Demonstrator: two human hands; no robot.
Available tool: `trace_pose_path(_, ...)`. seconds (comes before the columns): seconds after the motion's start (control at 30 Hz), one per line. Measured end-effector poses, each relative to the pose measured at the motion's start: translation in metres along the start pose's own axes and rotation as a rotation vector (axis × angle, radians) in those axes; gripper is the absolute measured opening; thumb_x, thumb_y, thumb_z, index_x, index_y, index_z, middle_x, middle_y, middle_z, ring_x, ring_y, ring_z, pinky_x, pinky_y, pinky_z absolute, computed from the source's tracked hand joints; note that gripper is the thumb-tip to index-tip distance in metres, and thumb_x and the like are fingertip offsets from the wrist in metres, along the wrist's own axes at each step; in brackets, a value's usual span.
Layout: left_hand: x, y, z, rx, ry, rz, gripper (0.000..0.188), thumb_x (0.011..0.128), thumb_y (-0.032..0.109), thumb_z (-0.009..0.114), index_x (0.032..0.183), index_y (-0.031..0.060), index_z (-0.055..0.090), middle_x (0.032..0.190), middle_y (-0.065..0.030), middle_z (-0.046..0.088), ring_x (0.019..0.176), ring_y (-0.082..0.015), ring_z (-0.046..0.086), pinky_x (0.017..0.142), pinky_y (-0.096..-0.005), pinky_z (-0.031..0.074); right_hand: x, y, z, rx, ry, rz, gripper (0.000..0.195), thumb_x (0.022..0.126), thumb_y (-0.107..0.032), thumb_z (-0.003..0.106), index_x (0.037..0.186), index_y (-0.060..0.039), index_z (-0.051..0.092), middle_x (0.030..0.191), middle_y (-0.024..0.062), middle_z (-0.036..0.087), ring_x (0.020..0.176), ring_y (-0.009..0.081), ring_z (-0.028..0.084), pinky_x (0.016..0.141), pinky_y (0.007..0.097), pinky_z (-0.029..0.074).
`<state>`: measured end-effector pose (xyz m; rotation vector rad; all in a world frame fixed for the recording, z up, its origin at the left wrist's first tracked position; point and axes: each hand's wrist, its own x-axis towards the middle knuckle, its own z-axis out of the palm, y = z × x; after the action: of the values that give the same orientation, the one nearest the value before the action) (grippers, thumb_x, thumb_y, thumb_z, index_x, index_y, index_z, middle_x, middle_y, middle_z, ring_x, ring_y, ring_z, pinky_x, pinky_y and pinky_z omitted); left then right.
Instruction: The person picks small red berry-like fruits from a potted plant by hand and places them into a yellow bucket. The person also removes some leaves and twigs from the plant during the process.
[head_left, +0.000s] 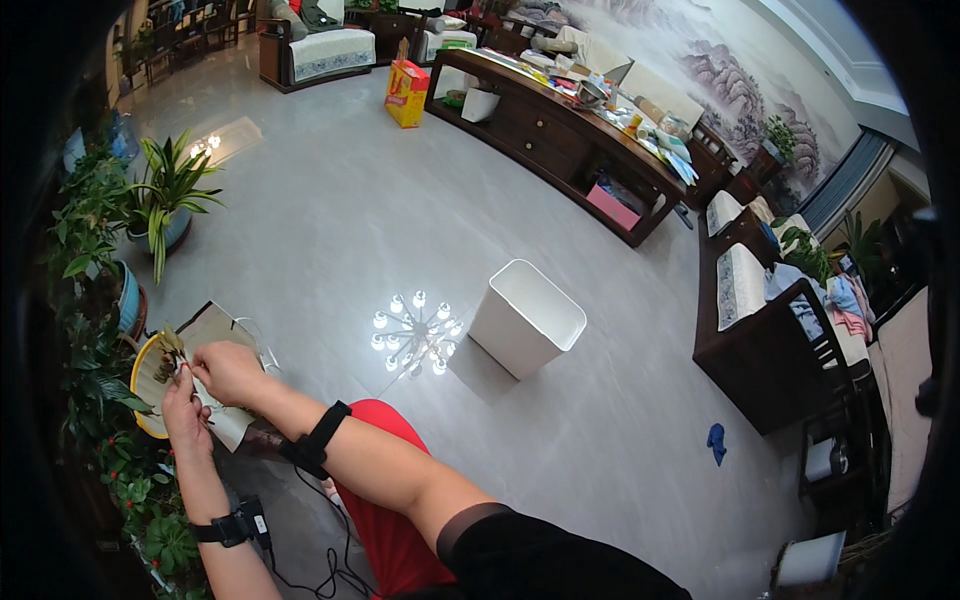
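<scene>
At the left, my left hand (187, 420) holds up a small bunch of dried plant stems (172, 349) with withered leaves. My right hand (229, 373) meets it there, fingers pinched on the stems close to a small red bit. Exactly what the right fingertips grip is too small to make out. Beneath and behind both hands stands a pale ribbed basket or bucket (141, 379) with a yellow rim. A paper bag (217, 324) with white handles is beside it, partly covered by my right hand and forearm.
A white rectangular bin (510, 341) stands on the grey floor. Potted plants (169, 180) line the left side. A dark wooden table (555, 142) carries clutter, with a yellow-red box (406, 94) near its end. A blue cloth-like item (717, 444) lies rightward. Cables (337, 555) trail below my arms.
</scene>
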<state>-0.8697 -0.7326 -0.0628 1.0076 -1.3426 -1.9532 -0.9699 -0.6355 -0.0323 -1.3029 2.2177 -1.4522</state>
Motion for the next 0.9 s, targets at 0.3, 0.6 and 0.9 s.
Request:
trace_pose_path(0.3,-0.006,0.009,0.009,0.027,0.025,-0.033,0.022,0.084,0.033,0.066,0.093,0.0136,0.061,0.054,0.0117,0.034,0.040,-0.0010,0.025,0.038,-0.0200,0.021,0.002,-0.003,-0.006,0.000,0.034,-0.022,0.018,0.075,-0.020,0.058,0.069,-0.0031,0.062,0.070,0.0173,0.063,0.071,0.0372,0.061,0.063,0.0459,0.048)
trace_pose_path(0.6,-0.004,-0.001,0.015,0.057,0.148,0.109,0.020,0.087,0.035,0.063,0.084,0.0163,0.058,0.056,0.0116,0.039,0.043,0.0003,0.031,0.038,-0.0171,0.025,0.005,-0.004,0.008,0.125,0.116,0.055,0.020,0.073,-0.020,0.059,0.069,-0.0003,0.060,0.072,0.0224,0.060,0.070,0.0410,0.059,0.063,0.0478,0.047)
trace_pose_path(0.9,-0.017,0.006,0.028,-0.220,0.134,0.047,0.018,0.085,0.030,0.066,0.086,0.0138,0.057,0.073,0.0061,0.053,0.056,-0.0034,0.045,0.040,-0.0192,0.036,0.003,-0.012,0.007,0.115,0.115,0.118,0.024,0.074,-0.023,0.061,0.073,0.0008,0.062,0.065,0.0199,0.060,0.062,0.0348,0.060,0.059,0.0418,0.047)
